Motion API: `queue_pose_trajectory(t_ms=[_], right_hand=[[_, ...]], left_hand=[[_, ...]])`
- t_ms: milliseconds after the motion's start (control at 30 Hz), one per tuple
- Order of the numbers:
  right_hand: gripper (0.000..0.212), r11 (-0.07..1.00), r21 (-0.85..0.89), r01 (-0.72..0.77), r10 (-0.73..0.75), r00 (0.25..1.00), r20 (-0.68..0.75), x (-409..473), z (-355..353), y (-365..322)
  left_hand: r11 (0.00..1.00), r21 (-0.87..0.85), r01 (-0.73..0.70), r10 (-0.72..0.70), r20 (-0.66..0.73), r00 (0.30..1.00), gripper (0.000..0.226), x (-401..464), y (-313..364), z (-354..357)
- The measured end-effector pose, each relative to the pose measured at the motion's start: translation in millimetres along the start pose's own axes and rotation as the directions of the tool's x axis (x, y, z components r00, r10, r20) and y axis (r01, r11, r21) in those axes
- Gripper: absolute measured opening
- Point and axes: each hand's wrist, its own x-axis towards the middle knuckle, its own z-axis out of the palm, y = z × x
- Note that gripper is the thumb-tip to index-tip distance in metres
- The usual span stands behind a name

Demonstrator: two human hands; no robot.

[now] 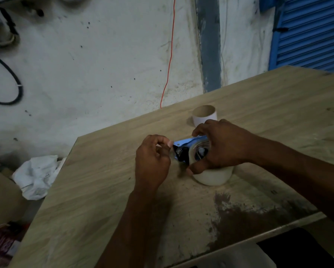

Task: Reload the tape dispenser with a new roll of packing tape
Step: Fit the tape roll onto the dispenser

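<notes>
Dispenser (187, 149) looks light, rigid, clamped with its slick tape roll (212, 176) by right hand (224, 146); left hand (152, 161) pinches flimsy, sticky tape end.

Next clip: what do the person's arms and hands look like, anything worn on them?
Both forearms are bare as far as the frame shows: no sleeves, gloves, watch or bands visible. The left hand and right hand show no rings that I can make out; the dim light hides fine detail.

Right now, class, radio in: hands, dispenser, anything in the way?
Right hand grips tape dispenser over white roll. Left hand pinches at its front end. Empty core stands behind, apart. Table ahead unobstructed.
</notes>
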Motion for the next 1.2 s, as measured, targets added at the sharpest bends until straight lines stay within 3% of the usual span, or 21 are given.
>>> queue_pose_trajectory(t_ms=[67, 233, 433, 667, 900, 1067, 1200], right_hand=[[0.111, 1.000, 0.001, 0.002, -0.002, 1.000, 0.015, 1.4, -0.9, 0.3], [0.113, 1.000, 0.020, 0.004, -0.004, 1.000, 0.012, 1.9, -2.0, 0.5], [0.118, 0.999, 0.034, 0.000, -0.001, 1.000, 0.006, 2.2, 0.1, 4.0], [0.107, 1.000, 0.005, 0.005, -0.005, 1.000, 0.005, 3.7, 1.6, 3.6], [0.086, 0.999, 0.034, 0.004, -0.002, 0.999, -0.049, 1.4, 6.0, 8.6], [0.082, 0.999, 0.041, -0.003, 0.006, 0.998, -0.068, 3.4, 6.3, 10.2], [0.076, 1.000, 0.018, 0.007, -0.006, 0.998, -0.064, 2.1, 5.2, 7.4]], left_hand=[[0.999, -0.019, -0.040, 0.040, 0.027, 0.999, 0.004, -2.0, 1.0, -4.6], [0.990, -0.002, -0.144, 0.143, 0.141, 0.980, 0.017, -2.2, 1.6, -4.4], [0.996, -0.056, -0.073, 0.079, 0.126, 0.989, 0.004, 3.7, 2.1, 4.7], [0.983, 0.167, -0.071, 0.068, 0.022, 0.997, 0.006, -0.5, 8.5, 22.4], [0.967, 0.253, 0.020, 0.009, -0.114, 0.993, 0.009, -6.7, 15.1, 34.8], [0.951, 0.307, -0.030, 0.069, -0.116, 0.991, 0.011, -18.8, 11.6, 31.5], [0.935, 0.350, 0.060, -0.017, -0.124, 0.992, 0.014, -23.2, 19.5, 32.1]])
